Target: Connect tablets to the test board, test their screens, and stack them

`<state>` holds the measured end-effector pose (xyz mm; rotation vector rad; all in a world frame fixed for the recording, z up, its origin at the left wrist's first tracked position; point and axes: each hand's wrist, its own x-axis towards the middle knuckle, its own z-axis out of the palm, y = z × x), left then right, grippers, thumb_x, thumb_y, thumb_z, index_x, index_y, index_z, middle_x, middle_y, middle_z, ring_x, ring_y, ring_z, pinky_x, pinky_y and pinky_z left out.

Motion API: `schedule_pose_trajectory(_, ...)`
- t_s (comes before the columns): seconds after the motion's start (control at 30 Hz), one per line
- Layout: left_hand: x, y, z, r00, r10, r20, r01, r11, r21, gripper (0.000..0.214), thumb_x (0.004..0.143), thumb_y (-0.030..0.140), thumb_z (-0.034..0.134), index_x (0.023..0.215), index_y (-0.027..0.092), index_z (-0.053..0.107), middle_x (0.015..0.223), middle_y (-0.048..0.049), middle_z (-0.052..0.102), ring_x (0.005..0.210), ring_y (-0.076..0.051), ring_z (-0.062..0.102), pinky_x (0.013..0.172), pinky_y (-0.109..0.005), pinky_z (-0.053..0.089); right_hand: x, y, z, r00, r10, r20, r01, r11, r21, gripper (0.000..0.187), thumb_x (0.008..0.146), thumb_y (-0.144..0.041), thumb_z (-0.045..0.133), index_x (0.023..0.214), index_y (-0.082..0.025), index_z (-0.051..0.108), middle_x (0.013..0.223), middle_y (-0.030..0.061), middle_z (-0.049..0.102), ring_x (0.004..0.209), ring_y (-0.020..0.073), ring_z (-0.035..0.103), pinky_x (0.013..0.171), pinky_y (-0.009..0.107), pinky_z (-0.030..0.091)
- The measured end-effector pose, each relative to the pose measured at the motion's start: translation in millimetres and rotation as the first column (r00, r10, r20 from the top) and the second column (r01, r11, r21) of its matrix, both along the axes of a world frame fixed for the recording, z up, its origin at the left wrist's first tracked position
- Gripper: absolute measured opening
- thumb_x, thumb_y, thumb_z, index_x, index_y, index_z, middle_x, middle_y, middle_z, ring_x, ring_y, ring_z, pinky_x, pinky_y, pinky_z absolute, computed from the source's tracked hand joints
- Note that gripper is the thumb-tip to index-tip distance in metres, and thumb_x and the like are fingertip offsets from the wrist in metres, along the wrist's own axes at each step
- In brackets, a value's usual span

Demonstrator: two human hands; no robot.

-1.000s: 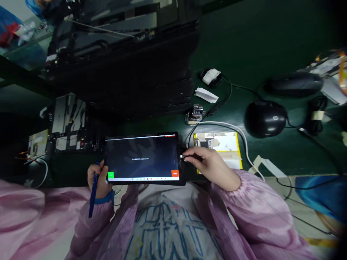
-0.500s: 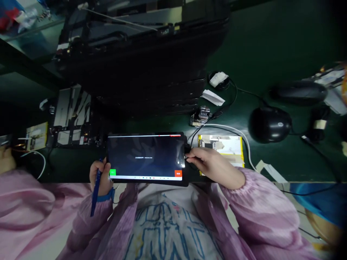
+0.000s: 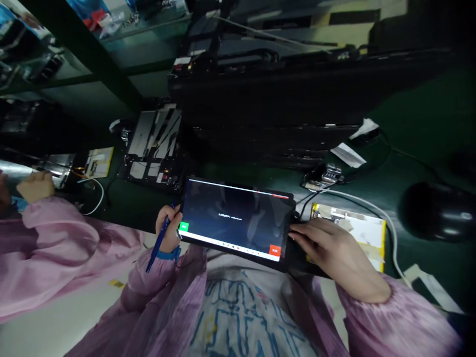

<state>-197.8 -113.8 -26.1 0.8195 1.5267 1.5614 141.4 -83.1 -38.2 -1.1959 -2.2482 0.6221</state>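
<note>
A black tablet (image 3: 238, 223) with its screen lit, showing a green and a red corner button, lies tilted in front of me at the table's edge. My left hand (image 3: 169, 230) grips its left edge and also has a blue pen (image 3: 159, 240) tucked between the fingers. At the right edge, my right hand (image 3: 330, 248) is closed, thumb and forefinger pinched against the tablet's side; anything small between them is hidden. A dark cable (image 3: 305, 199) runs to that edge just above my fingertips.
Right of the tablet lie a yellow-edged battery (image 3: 366, 230), a white cable (image 3: 390, 223) and a small metal device (image 3: 330, 173). A large stack of black panels (image 3: 282, 94) stands behind. Opened device parts (image 3: 156, 144) are at left, near a co-worker's hand (image 3: 36, 187).
My view has turned left, so the scene sits farther right and slanted. The tablet stays between both hands, and my right fingers remain at its right edge.
</note>
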Motion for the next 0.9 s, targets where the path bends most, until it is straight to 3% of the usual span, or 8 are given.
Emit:
schedule_pose_trajectory(0.37, -6.2, -3.9, -6.0, 0.999, -0.040, -0.019, 0.041, 0.998, 0.054, 0.044, 0.070, 0.030, 0.074, 0.061, 0.019, 0.033, 0.053, 0.0053, 0.047, 0.044, -0.007, 0.037, 0.044, -0.021, 0.029, -7.6, 5.2, 6.6, 0.996, 0.048, 0.073, -0.057, 0.991, 0.123, 0.016, 0.091, -0.023, 0.050, 0.085, -0.017, 0.064, 0.072, 0.0050, 0.058, 0.068, 0.0180, 0.056, 0.062, 0.031, 0.048)
schedule_pose_trajectory(0.6, -7.5, -4.8, -4.8, 0.999, -0.026, -0.028, 0.026, 1.000, 0.002, 0.046, 0.066, 0.027, 0.076, 0.060, 0.019, 0.031, 0.059, 0.0045, 0.055, 0.047, -0.007, 0.041, 0.046, -0.022, 0.031, -7.3, 2.4, 8.2, 0.997, -0.012, 0.078, 0.007, 0.998, 0.061, 0.013, 0.089, -0.021, 0.047, 0.083, -0.020, 0.058, 0.075, 0.0045, 0.057, 0.063, 0.0163, 0.057, 0.057, 0.029, 0.046)
schedule_pose_trajectory(0.67, -6.9, -4.3, -3.1, 0.999, -0.034, -0.018, 0.034, 0.999, 0.010, 0.046, 0.066, 0.027, 0.076, 0.060, 0.020, 0.031, 0.057, 0.0048, 0.053, 0.047, -0.008, 0.040, 0.045, -0.023, 0.030, 1.7, 4.1, 12.3, 0.997, -0.079, 0.016, 0.079, 0.997, 0.016, 0.010, 0.089, -0.025, 0.049, 0.084, -0.021, 0.057, 0.074, 0.0038, 0.058, 0.061, 0.0158, 0.058, 0.056, 0.029, 0.046)
schedule_pose_trajectory(0.73, -5.9, -3.8, -1.1, 0.999, -0.045, -0.029, 0.045, 0.999, 0.016, 0.045, 0.067, 0.028, 0.076, 0.060, 0.020, 0.033, 0.057, 0.0043, 0.051, 0.046, -0.008, 0.039, 0.045, -0.024, 0.029, 12.9, 9.5, 16.2, 0.968, -0.249, -0.027, 0.250, 0.968, 0.011, 0.011, 0.088, -0.031, 0.054, 0.082, -0.022, 0.057, 0.072, 0.0041, 0.059, 0.060, 0.0175, 0.058, 0.055, 0.031, 0.046)
schedule_pose_trajectory(0.83, -5.3, -4.1, -0.8, 0.998, -0.052, -0.032, 0.053, 0.998, 0.022, 0.043, 0.070, 0.031, 0.075, 0.062, 0.021, 0.034, 0.059, 0.0030, 0.052, 0.047, -0.008, 0.039, 0.045, -0.025, 0.028, 23.9, 22.9, 18.1, 0.835, -0.542, -0.095, 0.535, 0.840, -0.093, 0.017, 0.085, -0.041, 0.059, 0.083, -0.024, 0.059, 0.077, 0.0074, 0.063, 0.067, 0.0240, 0.060, 0.061, 0.038, 0.048)
schedule_pose_trajectory(0.9, -6.5, -5.4, -3.9, 0.997, -0.070, -0.017, 0.070, 0.996, 0.048, 0.043, 0.071, 0.034, 0.074, 0.063, 0.021, 0.034, 0.059, 0.0032, 0.051, 0.048, -0.009, 0.039, 0.046, -0.025, 0.029, 22.2, 31.9, 16.4, 0.737, -0.650, -0.187, 0.610, 0.758, -0.230, 0.022, 0.082, -0.046, 0.063, 0.087, -0.025, 0.062, 0.084, 0.0090, 0.065, 0.077, 0.0286, 0.063, 0.068, 0.044, 0.050)
